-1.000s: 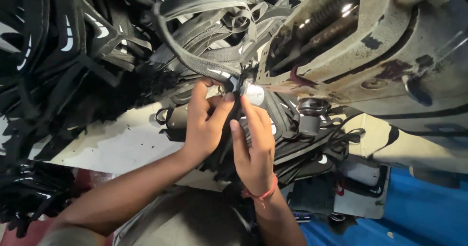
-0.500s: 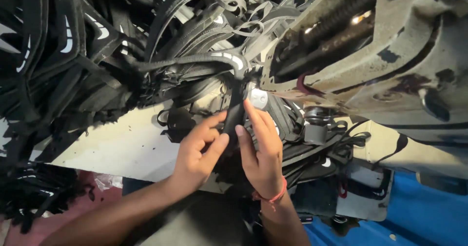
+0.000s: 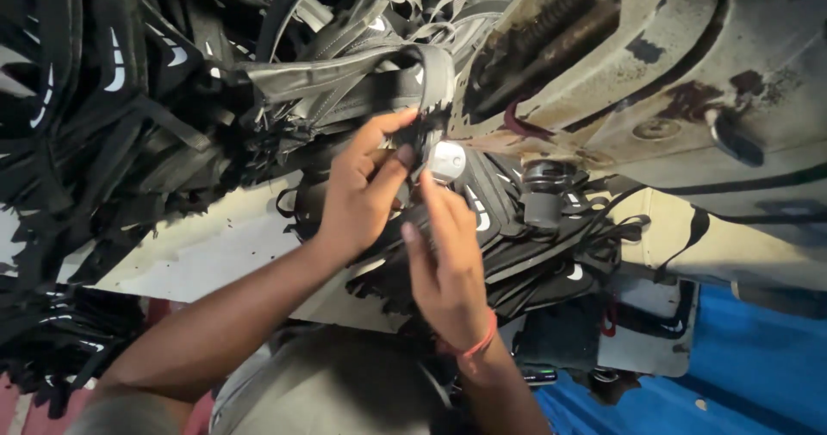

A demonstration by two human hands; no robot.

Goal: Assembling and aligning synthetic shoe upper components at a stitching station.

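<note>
The left hand (image 3: 357,198) pinches a black cut strap piece with pale stitching (image 3: 362,73), its fingers closed on the looped end just under the worn grey machine head (image 3: 655,65). The right hand (image 3: 448,267) has its grip half open, fingertips touching the same piece from below. Many similar black pieces (image 3: 103,116) lie heaped on the pale worktop (image 3: 207,254), so the pile looks far from finished
</note>
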